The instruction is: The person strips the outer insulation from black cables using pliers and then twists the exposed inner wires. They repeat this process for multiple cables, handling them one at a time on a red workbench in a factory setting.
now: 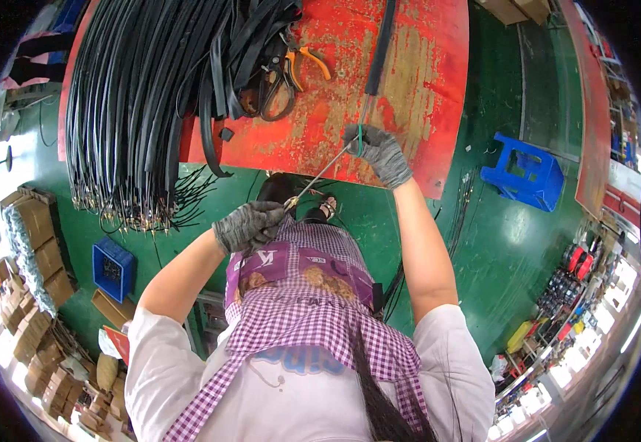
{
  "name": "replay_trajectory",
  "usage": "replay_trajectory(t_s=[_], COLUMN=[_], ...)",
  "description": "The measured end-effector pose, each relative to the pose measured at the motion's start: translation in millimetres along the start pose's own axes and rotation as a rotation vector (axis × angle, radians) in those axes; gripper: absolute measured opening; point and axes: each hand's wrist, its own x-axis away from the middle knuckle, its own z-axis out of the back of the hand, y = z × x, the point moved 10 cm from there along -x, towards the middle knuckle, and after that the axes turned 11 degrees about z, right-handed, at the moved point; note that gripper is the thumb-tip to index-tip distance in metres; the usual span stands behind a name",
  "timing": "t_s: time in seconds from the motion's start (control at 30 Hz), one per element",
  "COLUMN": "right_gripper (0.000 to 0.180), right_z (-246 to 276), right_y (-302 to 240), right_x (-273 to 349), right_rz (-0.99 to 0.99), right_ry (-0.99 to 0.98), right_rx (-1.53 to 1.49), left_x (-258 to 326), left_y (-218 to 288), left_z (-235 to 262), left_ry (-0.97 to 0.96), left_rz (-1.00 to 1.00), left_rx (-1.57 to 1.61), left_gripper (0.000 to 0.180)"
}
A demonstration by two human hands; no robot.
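A thin grey cable [327, 167] runs slantwise between my hands, just off the front edge of the red table. My left hand [250, 227], in a grey knitted glove, is closed on its lower end, where a small brass-coloured fitting [291, 203] shows. Higher up and to the right, my right hand [381, 157], gloved the same way, pinches the cable near a green loop or strand [360, 138]. Beyond that hand, thin strands lead into a long black sleeve [382, 51] lying across the table. The fingertips of my left hand are partly hidden.
The worn red table [320, 140] carries a large bundle of black cables [136, 96], their metal-tipped ends hanging over its edge. Orange-handled pliers [309, 60] and scissors [276, 92] lie beside them. A blue stool [524, 172] stands right; a blue crate [112, 269] and cardboard boxes [33, 221] stand left.
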Motion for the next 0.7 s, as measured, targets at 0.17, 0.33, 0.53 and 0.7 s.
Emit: replay_trajectory(t_s=[0.17,0.33,0.53,0.7], right_gripper=[0.032,0.026,0.028,0.027], right_z=[-7.6,-27.1,-45.7,-15.9], right_y=[-5.2,-25.6,-33.8,-40.7], right_x=[2.3,3.9,9.2,23.0], right_rz=[-0.097,-0.037,-0.087,-0.090], right_ry=[-0.009,-0.298,-0.350,-0.195], right_rx=[-0.398,0.374,0.410,0.687], left_x=[-7.9,-22.9,-48.9,-65.3], left_y=[21.8,47.5,95.2,121.0], left_z=[-24.1,-47.9,-65.8,-75.3], left_ry=[-0.106,-0.240,-0.086,0.132], left_rz=[-0.026,-0.046,-0.085,-0.113], left_rx=[-0.008,-0.091,-0.217,-0.774], left_gripper=[0.015,0.016,0.026,0.026])
